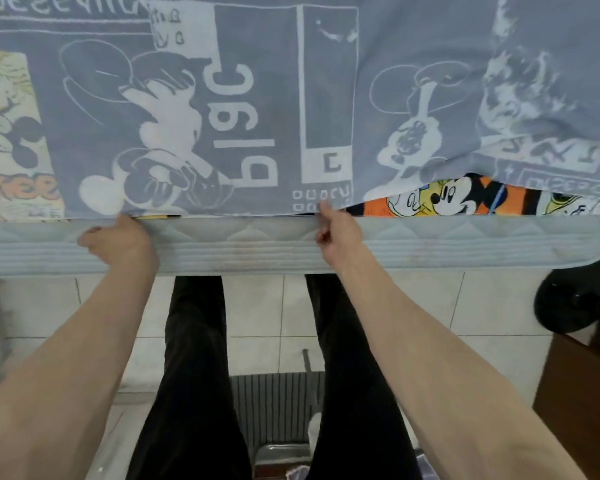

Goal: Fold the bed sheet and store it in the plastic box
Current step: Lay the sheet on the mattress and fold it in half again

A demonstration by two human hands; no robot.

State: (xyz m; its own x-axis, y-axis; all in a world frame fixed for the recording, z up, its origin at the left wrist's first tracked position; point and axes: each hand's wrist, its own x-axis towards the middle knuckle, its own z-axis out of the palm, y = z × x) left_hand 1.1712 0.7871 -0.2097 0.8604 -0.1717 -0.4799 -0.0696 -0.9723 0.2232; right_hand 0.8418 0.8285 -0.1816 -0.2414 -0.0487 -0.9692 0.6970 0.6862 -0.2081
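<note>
I see both forearms bare to the frame edge, no sleeves, watch or rings on my left hand point(118, 237) or right hand point(336, 233); black trousers point(194, 375).

Even, soft indoor light, moderately bright; faint shadows only; no glare; slight overall softness; wide-angle bending toward frame edges

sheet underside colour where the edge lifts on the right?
Orange, with cartoon mouse prints, on the bed sheet; head view.
</note>
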